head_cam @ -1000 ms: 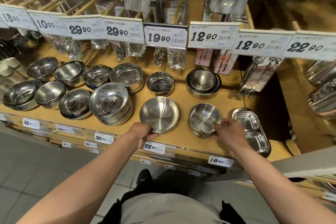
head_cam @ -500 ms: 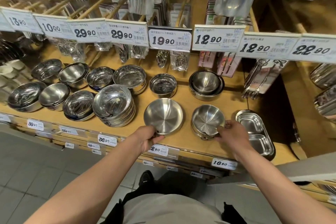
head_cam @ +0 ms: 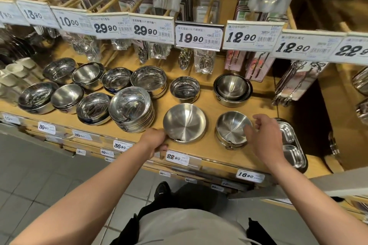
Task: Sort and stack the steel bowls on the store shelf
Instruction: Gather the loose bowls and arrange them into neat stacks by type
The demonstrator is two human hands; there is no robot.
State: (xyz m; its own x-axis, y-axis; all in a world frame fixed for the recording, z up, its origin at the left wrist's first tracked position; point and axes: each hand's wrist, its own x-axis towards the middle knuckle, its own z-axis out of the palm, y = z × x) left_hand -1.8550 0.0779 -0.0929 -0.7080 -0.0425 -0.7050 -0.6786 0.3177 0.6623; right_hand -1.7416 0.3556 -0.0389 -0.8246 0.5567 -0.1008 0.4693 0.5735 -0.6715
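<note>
From the head view, the wide matte bowl (head_cam: 184, 122) sits at the shelf (head_cam: 207, 150) front, tilted up on its near edge. The left hand (head_cam: 156, 140) pinches its near-left rim. Right of that bowl, the right hand (head_cam: 262, 135) hovers with fingers spread loosely over a smaller bowl stack (head_cam: 232, 129), holding nothing. Thin steel: probably light, rigid and slick, so best gripped at the rim.

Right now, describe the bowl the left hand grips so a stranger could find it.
On the wooden shelf, look along the front row above the 22.90 tag. The wide matte bowl there is brushed, shallow and single, unlike the mirror-shiny stack of plates beside it.
</note>
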